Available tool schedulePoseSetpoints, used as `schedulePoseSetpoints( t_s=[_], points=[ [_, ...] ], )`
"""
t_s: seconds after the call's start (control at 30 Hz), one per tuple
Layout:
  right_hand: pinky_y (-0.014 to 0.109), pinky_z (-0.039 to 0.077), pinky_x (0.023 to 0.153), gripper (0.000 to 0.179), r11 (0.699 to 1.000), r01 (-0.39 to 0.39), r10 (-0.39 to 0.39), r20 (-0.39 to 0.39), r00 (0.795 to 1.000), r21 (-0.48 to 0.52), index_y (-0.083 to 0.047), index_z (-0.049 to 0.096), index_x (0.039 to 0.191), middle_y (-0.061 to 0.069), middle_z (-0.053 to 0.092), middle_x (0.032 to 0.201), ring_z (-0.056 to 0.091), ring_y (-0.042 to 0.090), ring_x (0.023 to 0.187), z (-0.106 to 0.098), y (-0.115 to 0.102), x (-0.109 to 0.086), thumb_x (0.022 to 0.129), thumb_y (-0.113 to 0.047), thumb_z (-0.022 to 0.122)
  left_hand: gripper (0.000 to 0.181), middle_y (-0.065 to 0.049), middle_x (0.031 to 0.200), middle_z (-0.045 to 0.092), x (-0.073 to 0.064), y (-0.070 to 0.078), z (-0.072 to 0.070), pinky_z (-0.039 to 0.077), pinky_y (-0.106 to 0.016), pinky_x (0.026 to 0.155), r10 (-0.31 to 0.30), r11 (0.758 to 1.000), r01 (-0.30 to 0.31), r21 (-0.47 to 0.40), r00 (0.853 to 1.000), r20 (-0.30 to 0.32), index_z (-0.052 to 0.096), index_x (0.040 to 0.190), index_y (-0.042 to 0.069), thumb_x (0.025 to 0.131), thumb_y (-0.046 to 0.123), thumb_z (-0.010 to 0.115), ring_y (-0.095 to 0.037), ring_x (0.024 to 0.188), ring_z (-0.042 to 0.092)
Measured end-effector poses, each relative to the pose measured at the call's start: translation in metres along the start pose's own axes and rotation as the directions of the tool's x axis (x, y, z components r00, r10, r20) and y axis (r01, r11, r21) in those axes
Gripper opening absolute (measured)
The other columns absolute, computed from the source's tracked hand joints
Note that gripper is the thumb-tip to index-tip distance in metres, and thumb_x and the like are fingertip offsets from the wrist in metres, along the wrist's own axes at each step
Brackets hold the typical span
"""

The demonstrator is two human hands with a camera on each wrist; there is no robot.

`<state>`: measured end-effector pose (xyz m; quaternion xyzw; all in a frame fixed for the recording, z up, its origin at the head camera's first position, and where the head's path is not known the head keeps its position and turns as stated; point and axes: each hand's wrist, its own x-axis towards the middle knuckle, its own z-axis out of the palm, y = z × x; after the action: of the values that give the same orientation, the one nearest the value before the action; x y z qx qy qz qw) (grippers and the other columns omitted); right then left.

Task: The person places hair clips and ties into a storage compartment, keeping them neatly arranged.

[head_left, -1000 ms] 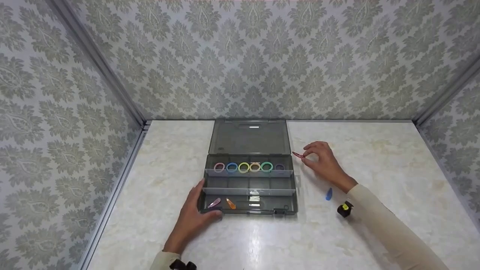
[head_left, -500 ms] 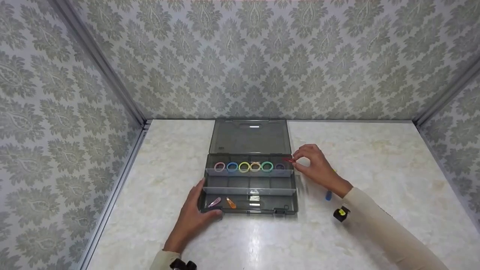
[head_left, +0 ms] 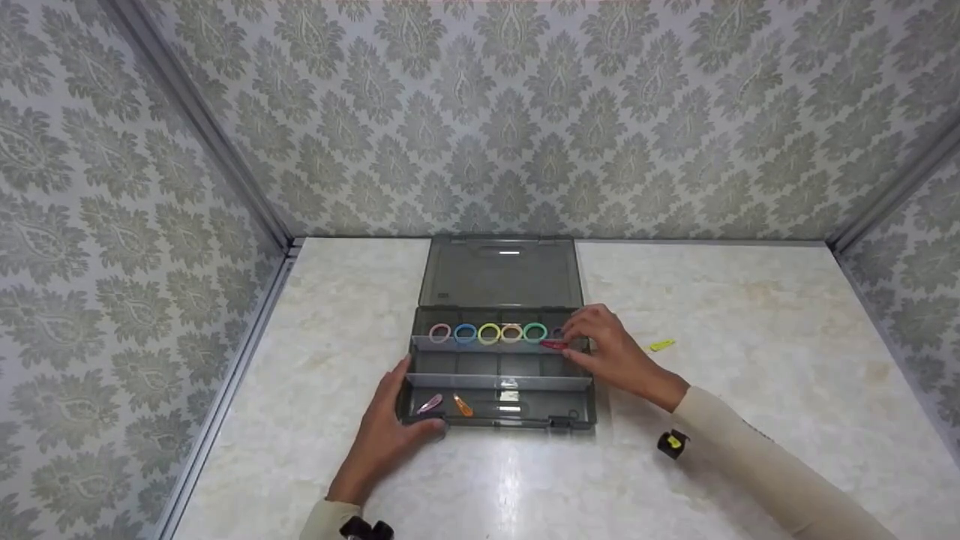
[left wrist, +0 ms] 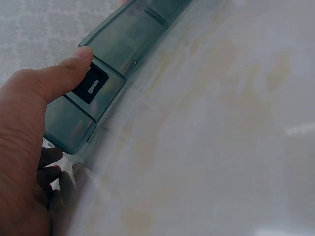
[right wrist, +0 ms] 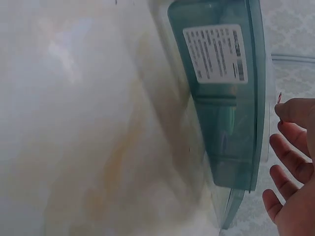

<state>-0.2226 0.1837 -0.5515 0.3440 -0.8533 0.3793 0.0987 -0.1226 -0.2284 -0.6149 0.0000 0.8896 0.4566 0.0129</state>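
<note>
A translucent grey divided storage box [head_left: 521, 365] lies with its lid [head_left: 499, 274] folded back. My left hand [head_left: 381, 442] holds its front left corner, thumb on the front wall and fingers along the left side. My right hand [head_left: 611, 356] pinches a red snap hair clip [head_left: 553, 344] between thumb and fingertips, over the right end of the box near the rear divider. Several coloured hair ties [head_left: 488, 334] stand in a row in the back compartment; the rightmost is partly hidden by the right hand. A pink hair clip [head_left: 430, 403] and an orange hair clip [head_left: 463, 406] lie in the front compartment.
A yellow hair clip [head_left: 662, 345] lies on the marbled table [head_left: 787, 345], right of the box. Patterned wall panels [head_left: 480, 135] enclose the back and sides. The right wrist view shows a white label [right wrist: 216, 54] on the box's side wall.
My right hand has carried the red hair clip leftward from beside the box to over it. The forearm now hides the blue clip and uncovers the yellow one. The left hand stays put.
</note>
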Motion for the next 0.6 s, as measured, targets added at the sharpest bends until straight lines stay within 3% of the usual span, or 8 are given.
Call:
schedulePoseSetpoints(
  t_s=[0.6],
  points=[
    [0.059, 0.047, 0.107, 0.014, 0.993, 0.114, -0.113, 0.085, 0.990, -0.012, -0.009, 0.078, 0.101, 0.010, 0.073, 0.120, 0.058, 0.031, 0.127, 0.023, -0.024, 0.000, 0.094, -0.007, 0.089, 0.130, -0.012, 0.181, 0.026, 0.001, 0.001, 0.000, 0.022, -0.065, 0.133, -0.023, 1.000, 0.023, -0.005, 1.000, 0.007, 0.025, 0.177, 0.037, 0.074, 0.064, 0.098, -0.042, 0.169, 0.015]
  ],
)
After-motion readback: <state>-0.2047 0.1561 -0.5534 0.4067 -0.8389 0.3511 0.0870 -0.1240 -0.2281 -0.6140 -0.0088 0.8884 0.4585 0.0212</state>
